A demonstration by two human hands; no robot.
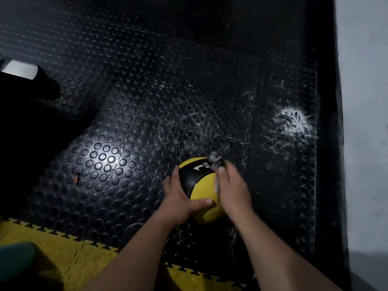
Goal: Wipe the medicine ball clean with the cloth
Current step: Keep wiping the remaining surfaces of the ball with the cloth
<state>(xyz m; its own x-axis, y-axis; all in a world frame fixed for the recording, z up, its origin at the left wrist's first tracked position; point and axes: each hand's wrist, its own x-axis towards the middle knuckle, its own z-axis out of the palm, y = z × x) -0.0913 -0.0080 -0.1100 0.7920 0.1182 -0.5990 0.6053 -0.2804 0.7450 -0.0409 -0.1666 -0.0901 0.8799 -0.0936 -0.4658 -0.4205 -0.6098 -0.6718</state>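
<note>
A yellow and black medicine ball (202, 190) marked "1 KG" sits low in the middle of the head view, above the black studded floor. My left hand (180, 196) holds its left side, the thumb curled across the yellow front. My right hand (233, 187) presses a small crumpled cloth (216, 161) against the ball's upper right side. Most of the cloth is hidden under my fingers and blurred.
Black studded rubber floor mats (147, 101) cover the area, with a white powdery splash (295, 121) at the right. Yellow interlocking mats (63, 244) lie at the bottom left. A pale wall (365, 122) runs along the right. A dark object (25, 97) stands at the left.
</note>
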